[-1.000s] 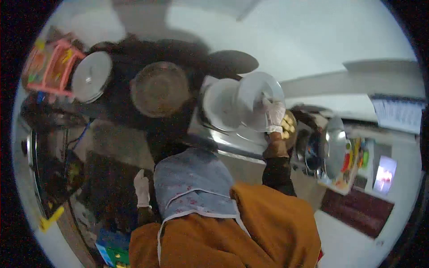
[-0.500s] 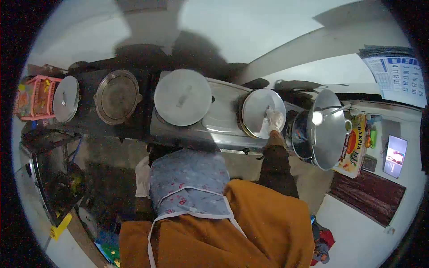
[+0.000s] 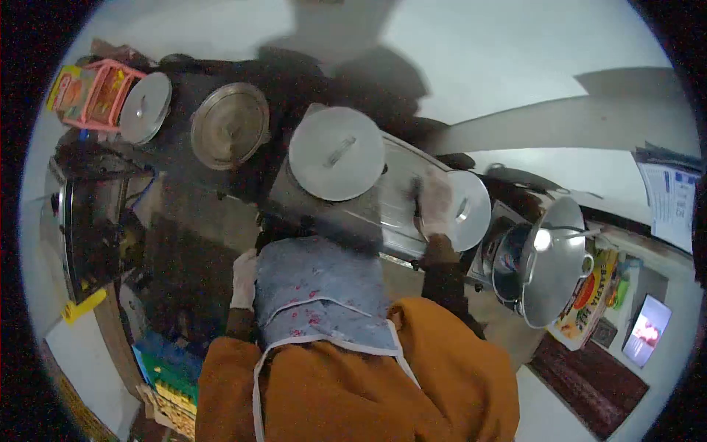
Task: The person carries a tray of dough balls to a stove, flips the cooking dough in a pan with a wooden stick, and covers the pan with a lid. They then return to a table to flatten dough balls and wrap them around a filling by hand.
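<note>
At the right end of the stove [image 3: 401, 168], a change is seen: a second ago pale pieces were left showing in a pot and a lid was held beside it; now the small lid [image 3: 475, 225] is laid there with its handle uncovered, and the right hand [image 3: 436, 200] has been shifted to its left side. By judgement, the pot is covered and the lid has probably been released. One stove is counted, with one dark worktop [image 3: 182, 107] adjoining its left end. Two pans are set past the stove's right end: a large pan [image 3: 554, 274], tilted, and a smaller pan [image 3: 507, 274] partly hidden behind it. Four lids are counted: the small lid; a large grey lid [image 3: 324, 140] at the stove's left end; and, on the worktop, a tarnished lid [image 3: 230, 125] and a knobbed lid [image 3: 151, 99] near its left edge. One pink basket [image 3: 111, 121] is placed beside that. Two gloved hands are shown: the right is blurred, its opening and grip untellable; by the left hand [image 3: 244, 278], beside the apron [image 3: 317, 280], nothing is seen held, and its opening cannot be told. One phone [image 3: 646, 331] is seen.
</note>
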### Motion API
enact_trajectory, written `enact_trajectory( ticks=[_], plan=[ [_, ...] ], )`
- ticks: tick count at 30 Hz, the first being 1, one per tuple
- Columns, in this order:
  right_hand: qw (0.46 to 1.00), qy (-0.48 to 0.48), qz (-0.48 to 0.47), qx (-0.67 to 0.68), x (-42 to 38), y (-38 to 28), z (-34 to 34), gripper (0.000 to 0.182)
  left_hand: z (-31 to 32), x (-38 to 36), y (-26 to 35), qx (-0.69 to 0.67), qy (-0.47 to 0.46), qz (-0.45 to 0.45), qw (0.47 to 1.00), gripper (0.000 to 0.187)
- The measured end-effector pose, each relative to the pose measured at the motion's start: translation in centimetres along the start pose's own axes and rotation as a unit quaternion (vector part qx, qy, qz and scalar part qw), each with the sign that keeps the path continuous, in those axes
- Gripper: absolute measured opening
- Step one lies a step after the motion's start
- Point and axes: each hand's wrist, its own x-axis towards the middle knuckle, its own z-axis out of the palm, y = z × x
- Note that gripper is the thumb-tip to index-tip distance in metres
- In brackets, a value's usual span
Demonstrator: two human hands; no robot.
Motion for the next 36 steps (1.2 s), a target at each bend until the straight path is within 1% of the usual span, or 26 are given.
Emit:
enact_trajectory(
  ticks=[1, 3, 4, 6, 7, 8, 9, 10, 11, 12, 14, 16, 17, 19, 21, 22, 23, 25, 26, 28, 29, 31, 33, 34, 35, 36],
  plan=[
    [0.995, -0.035, -0.09, 0.028, 2.2, -3.6, 2.0, 0.033, 0.5, 0.9, -0.4, -0.089, -0.002, -0.114, 0.989, 0.032],
    [0.968, -0.1, -0.229, 0.012, 5.2, -8.6, 6.6, 0.029, -0.1, 0.3, 1.7, -0.07, -0.004, 0.007, 0.998, 0.034],
    [0.952, -0.119, -0.28, -0.017, 6.2, -10.5, 8.4, 0.027, -0.3, -0.3, 2.3, -0.059, -0.003, 0.067, 0.996, 0.035],
    [0.918, -0.155, -0.358, -0.078, 7.5, -12.6, 10.9, 0.024, 0.7, 1.2, -1.8, -0.14, 0.031, 0.02, 0.99, 0.036],
    [0.903, -0.168, -0.383, -0.102, 7.9, -13.1, 11.2, 0.022, 0.8, 1.2, -2.3, -0.181, 0.049, -0.003, 0.982, 0.036],
    [0.89, -0.178, -0.402, -0.12, 8.3, -13.2, 11.2, 0.021, 0.7, 0.6, -3.1, -0.236, 0.056, 0.009, 0.97, 0.035],
    [0.879, -0.186, -0.416, -0.136, 8.6, -12.8, 11.0, 0.019, 0.2, -1.1, -2.0, -0.29, 0.064, 0.021, 0.955, 0.034],
    [0.876, -0.191, -0.419, -0.145, 8.8, -11.4, 10.6, 0.018, 0.1, -1.7, -3.4, -0.292, 0.077, 0.003, 0.953, 0.034],
    [0.877, -0.193, -0.414, -0.149, 9.1, -9.8, 9.8, 0.017, 0.0, -2.4, -4.8, -0.294, 0.09, -0.015, 0.951, 0.034],
    [0.886, -0.191, -0.395, -0.149, 9.5, -7.3, 9.3, 0.016, 0.4, -1.8, -10.0, -0.243, 0.106, -0.064, 0.962, 0.034],
    [0.914, -0.162, -0.351, -0.124, 9.9, 0.1, 8.8, 0.013, 0.6, -3.1, -13.2, -0.207, 0.122, -0.166, 0.956, 0.034],
    [0.928, -0.168, -0.227, -0.243, 8.8, -0.6, 1.4, 0.015, 0.0, -5.2, -13.2, -0.234, 0.12, -0.269, 0.926, 0.034],
    [0.957, -0.144, -0.176, -0.18, 7.3, 1.9, -0.6, 0.016, 0.3, -5.8, -13.7, -0.257, 0.12, -0.256, 0.924, 0.034],
    [0.99, -0.093, -0.067, -0.081, 4.5, 5.5, -4.2, 0.02, 0.5, -6.5, -14.6, -0.3, 0.119, -0.227, 0.919, 0.034],
    [0.993, -0.082, 0.029, -0.076, 2.9, 6.4, -6.7, 0.025, 0.5, -5.4, -14.1, -0.257, 0.094, -0.215, 0.937, 0.035],
    [0.987, -0.096, 0.068, -0.106, 2.4, 7.6, -7.4, 0.027, 0.6, -4.6, -13.9, -0.236, 0.082, -0.208, 0.946, 0.035],
    [0.983, -0.105, 0.102, -0.107, 1.9, 8.7, -7.5, 0.027, 0.6, -3.9, -13.6, -0.225, 0.07, -0.179, 0.955, 0.037],
    [0.971, -0.124, 0.173, -0.105, -1.2, 14.6, -4.4, 0.026, 0.2, -2.5, -13.0, -0.22, 0.059, -0.129, 0.965, 0.038],
    [0.984, -0.112, 0.123, -0.067, -2.3, 17.2, -2.4, 0.023, -0.1, -2.0, -12.6, -0.228, 0.058, -0.108, 0.966, 0.038],
    [0.989, -0.107, 0.087, -0.044, -2.4, 17.1, -0.8, 0.019, -1.1, -2.7, -9.1, -0.29, 0.08, -0.087, 0.95, 0.036],
    [0.986, -0.114, 0.103, -0.06, -2.2, 14.0, -0.6, 0.017, -1.6, -3.4, -8.1, -0.325, 0.077, -0.057, 0.941, 0.035],
    [0.979, -0.121, 0.166, -0.013, -1.7, 7.6, -1.0, 0.018, -2.8, -4.6, -7.1, -0.391, 0.076, 0.002, 0.917, 0.032],
    [0.954, -0.12, 0.249, 0.12, -1.4, 1.9, -0.3, 0.024, -3.7, -3.9, -7.9, -0.44, 0.08, -0.092, 0.89, 0.031],
    [0.977, -0.136, 0.163, 0.032, -1.0, 0.6, 1.7, 0.027, -3.9, -3.4, -8.8, -0.463, 0.079, -0.14, 0.872, 0.031],
    [0.985, -0.147, 0.076, -0.056, -0.2, -0.8, 3.7, 0.03, -4.0, -2.4, -10.7, -0.222, 0.053, -0.038, 0.973, 0.029],
    [0.978, -0.152, -0.011, -0.144, 0.5, -2.2, 5.8, 0.033, -4.1, -0.6, -13.6, 0.04, 0.019, 0.065, 0.997, 0.027]
  ],
)
